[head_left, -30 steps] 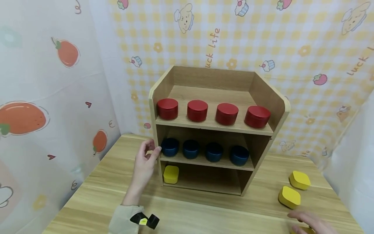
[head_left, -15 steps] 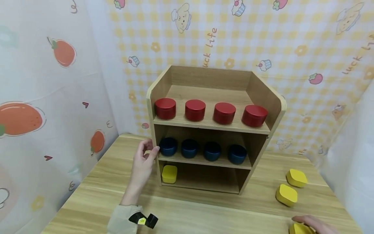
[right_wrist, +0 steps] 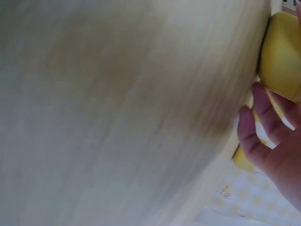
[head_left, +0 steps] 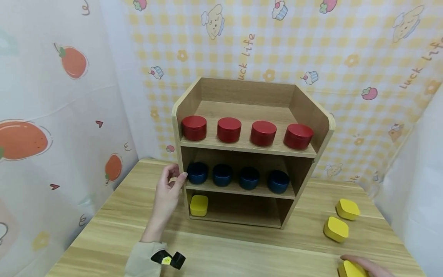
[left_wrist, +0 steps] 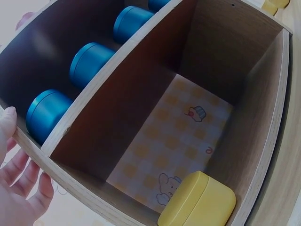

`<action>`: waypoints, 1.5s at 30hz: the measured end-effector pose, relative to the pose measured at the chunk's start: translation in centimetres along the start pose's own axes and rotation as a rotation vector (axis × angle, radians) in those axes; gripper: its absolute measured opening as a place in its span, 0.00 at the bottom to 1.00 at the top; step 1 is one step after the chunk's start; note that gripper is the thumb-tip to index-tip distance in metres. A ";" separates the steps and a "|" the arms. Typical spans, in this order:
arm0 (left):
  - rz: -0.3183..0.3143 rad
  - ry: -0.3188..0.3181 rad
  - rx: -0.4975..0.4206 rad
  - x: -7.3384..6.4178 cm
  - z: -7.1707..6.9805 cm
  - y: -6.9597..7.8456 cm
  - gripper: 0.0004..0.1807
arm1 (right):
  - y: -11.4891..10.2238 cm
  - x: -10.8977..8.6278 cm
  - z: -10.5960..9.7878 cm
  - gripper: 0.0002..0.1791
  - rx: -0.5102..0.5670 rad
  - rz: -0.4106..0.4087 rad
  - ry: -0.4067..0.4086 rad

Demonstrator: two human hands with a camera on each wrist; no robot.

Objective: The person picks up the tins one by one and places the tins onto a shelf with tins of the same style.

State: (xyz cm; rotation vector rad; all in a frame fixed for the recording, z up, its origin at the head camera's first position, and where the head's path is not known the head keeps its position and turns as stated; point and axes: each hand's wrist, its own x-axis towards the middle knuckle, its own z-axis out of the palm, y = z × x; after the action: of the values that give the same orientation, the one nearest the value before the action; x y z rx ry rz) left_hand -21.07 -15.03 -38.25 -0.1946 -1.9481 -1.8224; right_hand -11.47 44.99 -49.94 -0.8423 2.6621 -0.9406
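Note:
My left hand [head_left: 168, 192] grips the left side panel of a small wooden shelf [head_left: 247, 92], thumb on its front edge and fingers along its outer face. At the lower right, my right hand [head_left: 368, 265] holds a yellow rounded-square tin [head_left: 352, 270], partly cut off by the frame. In the right wrist view, its fingers [right_wrist: 265, 113] curl against that tin. Another yellow tin [left_wrist: 200, 202] sits at the left end of the bottom shelf. Two more yellow tins, one farther back [head_left: 347, 209] and one nearer [head_left: 336, 229], lie on the table's right side.
Several round red tins [head_left: 228, 129] line the top shelf. Several round blue tins [head_left: 222, 175] line the middle one. The shelf stands on a wood-grain table [head_left: 214, 250], with a patterned cloth [head_left: 270, 38] hanging behind and at the sides.
My right hand has lowered onto the nearest yellow tin and closed its fingers around it. My left hand keeps its place on the shelf. The head view has shifted slightly.

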 end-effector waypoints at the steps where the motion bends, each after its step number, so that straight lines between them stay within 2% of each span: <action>1: -0.001 0.002 0.002 0.0 0.0 0.0 0.17 | 0.0 0.1 0.2 0.33 0.004 -0.034 0.023; 5: 0.002 0.000 0.009 0.0 -0.1 0.0 0.17 | -0.5 0.5 0.9 0.36 -0.046 -0.148 0.133; 12: 0.011 0.001 0.007 0.0 -0.2 0.0 0.17 | -1.0 1.0 0.4 0.34 0.010 -0.102 0.070; 17: 0.016 -0.003 0.001 0.0 -0.1 -0.1 0.17 | -2.2 2.1 0.4 0.38 -0.014 -0.184 0.125; 21: 0.014 0.005 -0.005 -0.1 -0.1 -0.2 0.16 | -3.9 3.6 0.4 0.36 -0.035 -0.147 0.112; 27: 0.011 0.003 -0.009 -0.1 -0.1 -0.1 0.16 | -6.9 6.0 0.9 0.37 -0.202 -0.131 0.157; 29: 0.008 0.004 -0.010 0.0 -0.1 0.0 0.16 | -7.9 6.8 1.0 0.37 -0.226 -0.109 0.151; 34: 0.010 0.020 0.000 0.1 -0.2 0.1 0.16 | -10.1 9.1 2.1 0.36 -0.197 -0.091 0.164; 39: 0.009 0.009 0.005 0.0 -0.1 0.1 0.16 | -11.7 11.2 3.6 0.36 -0.161 -0.177 0.212; 45: 0.006 0.011 -0.001 -0.1 0.1 -0.1 0.16 | -13.0 13.7 4.8 0.37 -0.107 -0.203 0.151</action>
State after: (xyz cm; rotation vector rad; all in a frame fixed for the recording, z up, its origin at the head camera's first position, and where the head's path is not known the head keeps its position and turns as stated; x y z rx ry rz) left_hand -21.03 -14.89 -38.37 -0.1899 -1.9366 -1.8175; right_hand -15.15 26.36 -45.49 -1.1262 2.8173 -0.9482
